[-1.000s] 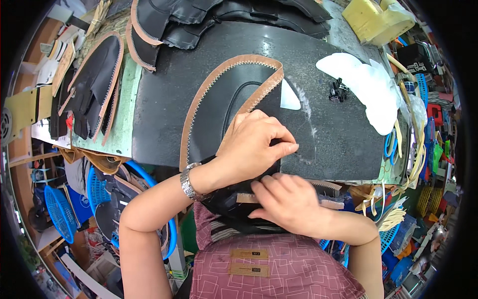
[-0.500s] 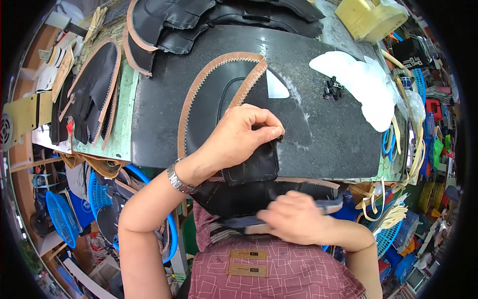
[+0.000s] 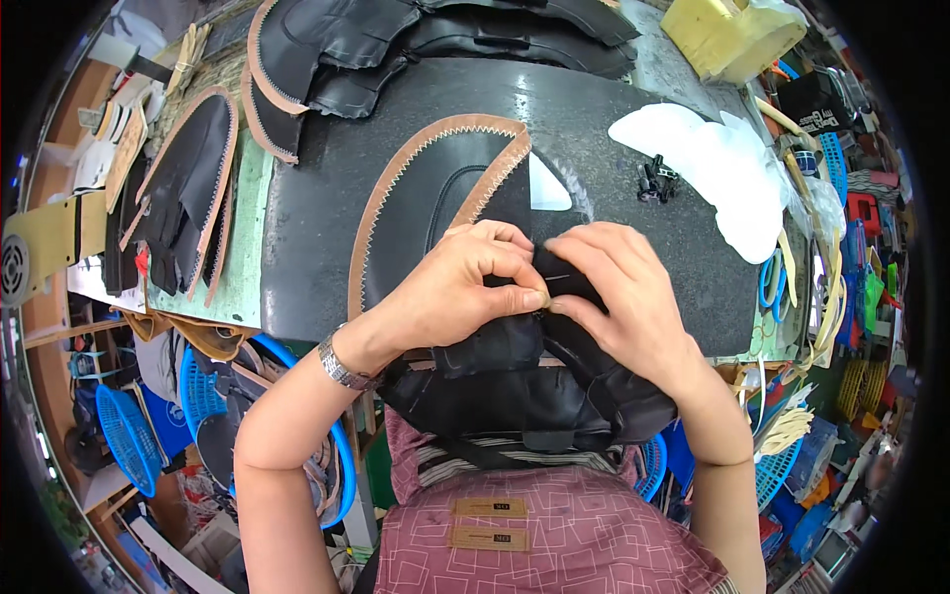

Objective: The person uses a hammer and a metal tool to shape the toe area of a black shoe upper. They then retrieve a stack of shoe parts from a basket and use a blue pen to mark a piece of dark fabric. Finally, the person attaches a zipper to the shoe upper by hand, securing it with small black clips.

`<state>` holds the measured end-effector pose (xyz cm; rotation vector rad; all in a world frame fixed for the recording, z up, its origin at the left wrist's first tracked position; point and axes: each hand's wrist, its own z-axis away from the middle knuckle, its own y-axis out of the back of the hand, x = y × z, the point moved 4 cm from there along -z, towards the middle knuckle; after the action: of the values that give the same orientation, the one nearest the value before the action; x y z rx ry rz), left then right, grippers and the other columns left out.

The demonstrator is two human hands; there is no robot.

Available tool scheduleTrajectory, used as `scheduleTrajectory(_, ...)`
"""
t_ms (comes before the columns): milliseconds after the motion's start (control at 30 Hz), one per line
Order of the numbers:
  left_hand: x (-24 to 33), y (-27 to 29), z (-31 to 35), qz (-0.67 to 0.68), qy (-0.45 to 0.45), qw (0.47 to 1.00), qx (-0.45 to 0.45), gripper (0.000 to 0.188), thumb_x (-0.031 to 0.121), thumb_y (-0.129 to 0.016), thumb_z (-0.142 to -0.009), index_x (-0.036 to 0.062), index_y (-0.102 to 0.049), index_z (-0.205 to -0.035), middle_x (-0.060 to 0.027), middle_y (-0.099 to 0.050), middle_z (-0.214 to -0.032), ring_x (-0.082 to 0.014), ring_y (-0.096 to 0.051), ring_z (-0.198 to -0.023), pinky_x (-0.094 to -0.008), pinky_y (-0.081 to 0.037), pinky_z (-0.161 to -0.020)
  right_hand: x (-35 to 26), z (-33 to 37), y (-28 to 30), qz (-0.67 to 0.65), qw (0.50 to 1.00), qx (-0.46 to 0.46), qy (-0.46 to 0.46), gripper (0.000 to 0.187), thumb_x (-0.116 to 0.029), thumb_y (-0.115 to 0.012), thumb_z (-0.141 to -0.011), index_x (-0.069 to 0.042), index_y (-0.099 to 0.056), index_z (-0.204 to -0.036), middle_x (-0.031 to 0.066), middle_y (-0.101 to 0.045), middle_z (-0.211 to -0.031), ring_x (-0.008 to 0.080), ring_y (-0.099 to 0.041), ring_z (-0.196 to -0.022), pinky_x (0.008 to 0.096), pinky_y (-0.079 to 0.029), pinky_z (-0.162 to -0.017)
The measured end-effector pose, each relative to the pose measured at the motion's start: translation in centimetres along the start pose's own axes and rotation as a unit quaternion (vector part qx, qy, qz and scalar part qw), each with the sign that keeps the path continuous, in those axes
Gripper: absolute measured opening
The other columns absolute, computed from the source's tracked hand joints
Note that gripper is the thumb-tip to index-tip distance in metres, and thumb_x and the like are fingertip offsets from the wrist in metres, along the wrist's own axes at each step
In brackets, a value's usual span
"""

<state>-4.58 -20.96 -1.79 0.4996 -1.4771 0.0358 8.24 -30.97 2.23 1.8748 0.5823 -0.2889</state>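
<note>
Now right hand (image 3: 633,302) has risen to meet left hand (image 3: 470,282), fingers of both pinched narrow on black leather (image 3: 569,278), apparently making this two-handed edge work.

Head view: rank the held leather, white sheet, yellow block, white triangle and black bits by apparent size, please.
1. Leather
2. White sheet
3. Yellow block
White triangle and black bits: both smallest, too alike to rank.
</note>
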Motion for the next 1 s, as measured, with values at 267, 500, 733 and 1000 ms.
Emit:
scheduleTrajectory(267,0.2,0.6,0.1,0.167,0.126,0.976,0.062,0.011,0.010,-0.065,-0.082,0.0001,-0.068,-0.085,-0.0021,-0.064,-0.083,-0.0124,-0.055,-0.090,-0.0263,-0.043,-0.083,2.5,0.4,0.1,-0.201,0.955,-0.163,-0.146,0.026,-0.024,-0.070,-0.075,0.000,-0.063,-0.081,0.0146,-0.060,-0.070,0.0289,-0.060,-0.064,0.0353,-0.045,-0.056)
scheduleTrajectory(500,0.2,0.4,-0.2,0.201,0.153,0.965,0.074,0.014,0.012,-0.062,-0.087,-0.0006,-0.067,-0.091,-0.0002,-0.063,-0.085,-0.0046,-0.053,-0.078,-0.0193,-0.042,-0.071,2.3,1.1,-1.1,-0.325,0.888,-0.267,-0.186,0.026,-0.024,-0.069,-0.075,0.002,-0.064,-0.079,0.0135,-0.055,-0.060,0.0195,-0.053,-0.052,0.0327,-0.041,-0.051)
scheduleTrajectory(733,0.3,0.5,-0.3,0.185,0.163,0.968,0.054,0.014,0.012,-0.062,-0.086,-0.0021,-0.066,-0.087,-0.0020,-0.062,-0.086,-0.0068,-0.053,-0.080,-0.0213,-0.042,-0.073,2.8,1.0,-1.9,-0.301,0.889,-0.293,-0.181,0.029,-0.025,-0.068,-0.075,0.002,-0.061,-0.072,0.0146,-0.041,-0.051,0.0162,-0.038,-0.045,0.0348,-0.035,-0.047)
scheduleTrajectory(1000,0.6,0.4,-0.4,0.142,0.145,0.978,0.042,0.015,0.012,-0.063,-0.085,-0.0029,-0.066,-0.083,-0.0033,-0.061,-0.085,-0.0082,-0.053,-0.080,-0.0227,-0.042,-0.073,2.8,0.7,-1.8,-0.313,0.879,-0.298,-0.203,0.030,-0.026,-0.068,-0.075,0.002,-0.060,-0.072,0.0153,-0.041,-0.051,0.0168,-0.039,-0.046,0.0357,-0.036,-0.048)
